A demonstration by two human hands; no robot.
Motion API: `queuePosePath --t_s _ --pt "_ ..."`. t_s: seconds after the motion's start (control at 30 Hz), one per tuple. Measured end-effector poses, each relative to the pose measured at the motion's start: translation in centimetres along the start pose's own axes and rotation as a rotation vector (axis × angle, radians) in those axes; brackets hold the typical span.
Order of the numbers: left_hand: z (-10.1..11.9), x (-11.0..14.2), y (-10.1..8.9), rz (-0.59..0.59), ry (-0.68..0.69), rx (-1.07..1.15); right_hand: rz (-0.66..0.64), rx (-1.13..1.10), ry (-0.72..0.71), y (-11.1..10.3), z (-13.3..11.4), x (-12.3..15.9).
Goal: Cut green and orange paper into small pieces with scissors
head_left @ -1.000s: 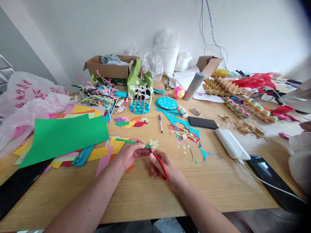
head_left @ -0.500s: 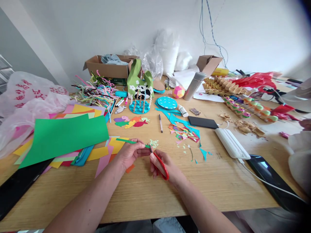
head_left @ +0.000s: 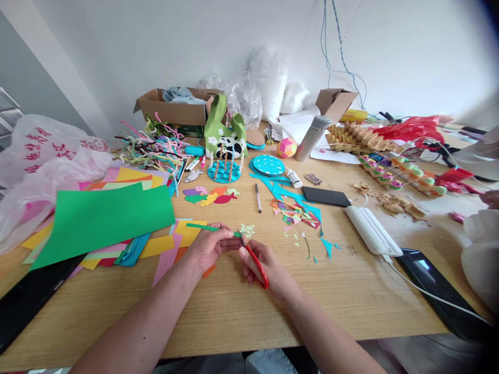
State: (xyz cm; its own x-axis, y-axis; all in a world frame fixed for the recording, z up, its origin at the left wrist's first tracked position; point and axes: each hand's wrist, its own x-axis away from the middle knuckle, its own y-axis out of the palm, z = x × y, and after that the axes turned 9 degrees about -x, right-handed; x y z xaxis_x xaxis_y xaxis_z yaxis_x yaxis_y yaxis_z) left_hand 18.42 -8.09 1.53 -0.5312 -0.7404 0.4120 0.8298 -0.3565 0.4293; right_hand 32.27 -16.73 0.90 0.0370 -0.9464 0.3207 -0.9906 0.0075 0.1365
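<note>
Over the table, a green strip is pinched by the left hand's grip, its end at red scissors clasped in the right hand, so cutting seems in progress and steadiness seems called for next

Head view: from the person's head, above the near edge of the surface.
Facing: forward and down, toward 12 o'clock.
Left fingers and right fingers: near, at 6 o'clock from centre.
Wall: farther off, at 12 o'clock.
</note>
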Motion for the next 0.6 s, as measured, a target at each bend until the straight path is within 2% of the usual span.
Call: queuePosePath --t_s 0.6 --pt "-0.12 -0.07 -0.01 -0.002 -0.005 0.002 0.009 -0.001 0.014 0.06 -0.03 0.13"
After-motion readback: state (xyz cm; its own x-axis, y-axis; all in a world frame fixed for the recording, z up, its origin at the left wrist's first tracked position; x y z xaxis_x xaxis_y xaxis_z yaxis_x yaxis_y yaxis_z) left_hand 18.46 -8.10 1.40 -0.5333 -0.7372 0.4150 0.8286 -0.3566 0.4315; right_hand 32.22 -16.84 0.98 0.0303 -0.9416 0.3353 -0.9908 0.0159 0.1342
